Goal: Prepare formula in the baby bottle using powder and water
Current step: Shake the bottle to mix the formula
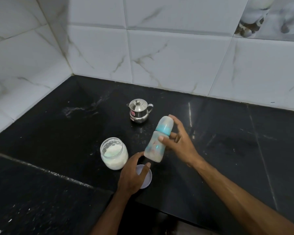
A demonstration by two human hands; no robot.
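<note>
My right hand (176, 141) grips a cloudy baby bottle (155, 150) with a teal collar and a clear cap, lifted off the counter and tilted, cap end pointing away. Its image is blurred by motion. My left hand (133, 173) rests over a pale round lid (147, 179) lying flat on the counter, fingers spread, just under the bottle's base. An open glass jar (114, 153) with white powder inside stands left of both hands. A small steel pot (139, 110) with a lid, spout and handle stands farther back.
The black stone counter (219, 150) meets white marbled wall tiles (159, 56) at the back and left, forming a corner. A raised step edge (49, 170) crosses the counter at the left. The counter's front edge drops off below my arms.
</note>
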